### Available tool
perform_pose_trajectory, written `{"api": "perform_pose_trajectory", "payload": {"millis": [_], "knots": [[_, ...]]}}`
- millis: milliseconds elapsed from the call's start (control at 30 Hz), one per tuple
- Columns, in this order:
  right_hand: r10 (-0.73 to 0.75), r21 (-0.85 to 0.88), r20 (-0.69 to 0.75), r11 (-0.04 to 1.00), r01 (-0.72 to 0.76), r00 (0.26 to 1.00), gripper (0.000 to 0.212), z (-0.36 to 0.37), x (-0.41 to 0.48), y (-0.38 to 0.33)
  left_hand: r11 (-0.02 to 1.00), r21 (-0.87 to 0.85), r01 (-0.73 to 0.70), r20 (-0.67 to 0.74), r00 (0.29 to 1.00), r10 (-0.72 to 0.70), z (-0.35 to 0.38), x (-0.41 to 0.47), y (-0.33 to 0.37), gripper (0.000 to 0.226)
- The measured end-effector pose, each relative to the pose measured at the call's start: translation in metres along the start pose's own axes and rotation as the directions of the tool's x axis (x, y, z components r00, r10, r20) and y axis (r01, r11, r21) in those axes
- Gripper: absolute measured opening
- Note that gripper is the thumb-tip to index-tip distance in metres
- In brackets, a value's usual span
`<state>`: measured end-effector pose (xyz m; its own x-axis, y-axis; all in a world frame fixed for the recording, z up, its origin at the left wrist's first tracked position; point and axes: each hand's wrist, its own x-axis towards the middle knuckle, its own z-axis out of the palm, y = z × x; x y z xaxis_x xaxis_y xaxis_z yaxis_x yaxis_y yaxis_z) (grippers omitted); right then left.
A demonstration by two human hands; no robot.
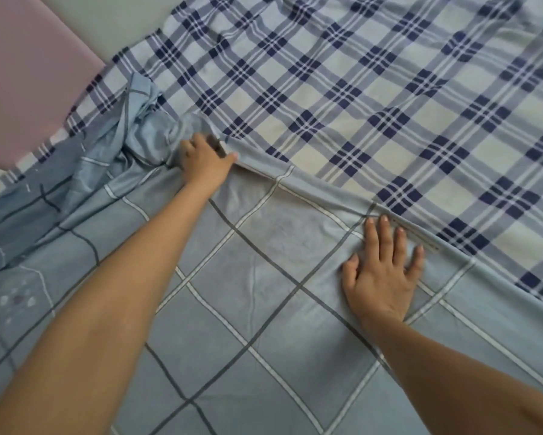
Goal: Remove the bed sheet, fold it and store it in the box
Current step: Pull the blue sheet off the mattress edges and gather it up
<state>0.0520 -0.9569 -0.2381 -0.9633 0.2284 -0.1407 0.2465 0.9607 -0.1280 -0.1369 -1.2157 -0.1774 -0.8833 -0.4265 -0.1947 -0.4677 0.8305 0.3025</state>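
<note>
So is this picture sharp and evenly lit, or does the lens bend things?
Head view: soft even light, no glare, faint shadows beside the left hand and right hand on the grey-blue sheet. Head view: wide lens swells the forearms at the bottom; fabric detail slightly blurred.

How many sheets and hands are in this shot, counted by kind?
Grid sheet: 1
Plaid sheet: 1
Hands: 2; the left hand grips the grid sheet, the right hand presses flat on it
Total: 4
</note>
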Motion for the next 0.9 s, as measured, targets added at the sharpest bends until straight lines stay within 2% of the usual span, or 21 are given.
{"api": "perform_pose_trajectory", "payload": {"millis": [67, 167, 267, 500, 567, 700, 800, 900], "knots": [[0.001, 0.004, -0.002, 1.000, -0.001, 1.000, 0.066, 0.000, -0.001, 0.001, 0.990, -0.136, 0.028, 0.045, 0.999, -0.022, 0.006, -0.009, -0.024, 0.061], [-0.003, 0.010, -0.006, 1.000, 0.003, 1.000, 0.066, -0.001, -0.001, 0.001, 0.998, -0.052, -0.031, -0.002, 1.000, 0.031, 0.007, -0.024, -0.054, 0.033], [-0.007, 0.012, -0.011, 1.000, 0.008, 1.000, 0.066, -0.001, 0.000, 0.000, 1.000, -0.028, -0.009, -0.067, 0.998, 0.008, 0.006, -0.033, -0.063, 0.008], [-0.009, 0.018, -0.006, 1.000, 0.009, 1.000, 0.068, -0.001, -0.001, -0.001, 0.999, 0.020, -0.037, -0.318, 0.947, 0.041, -0.016, -0.060, -0.065, 0.013], [-0.007, 0.019, -0.007, 1.000, 0.007, 1.000, 0.068, -0.001, -0.002, 0.000, 0.999, 0.051, -0.008, -0.283, 0.959, 0.022, -0.018, -0.064, -0.077, 0.016], [-0.010, 0.029, -0.009, 1.000, 0.010, 1.000, 0.068, -0.001, -0.002, 0.000, 0.984, 0.156, 0.088, -0.124, 0.990, -0.069, -0.017, -0.070, -0.097, 0.044], [-0.006, 0.033, -0.015, 0.999, 0.007, 1.000, 0.067, -0.001, -0.003, 0.001, 0.967, 0.249, 0.047, -0.015, 0.999, -0.045, -0.015, -0.071, -0.102, 0.033], [-0.005, 0.035, -0.016, 0.999, 0.006, 1.000, 0.067, 0.000, -0.002, 0.001, 0.941, 0.327, 0.083, 0.015, 0.996, -0.093, -0.014, -0.071, -0.087, 0.044]]}}
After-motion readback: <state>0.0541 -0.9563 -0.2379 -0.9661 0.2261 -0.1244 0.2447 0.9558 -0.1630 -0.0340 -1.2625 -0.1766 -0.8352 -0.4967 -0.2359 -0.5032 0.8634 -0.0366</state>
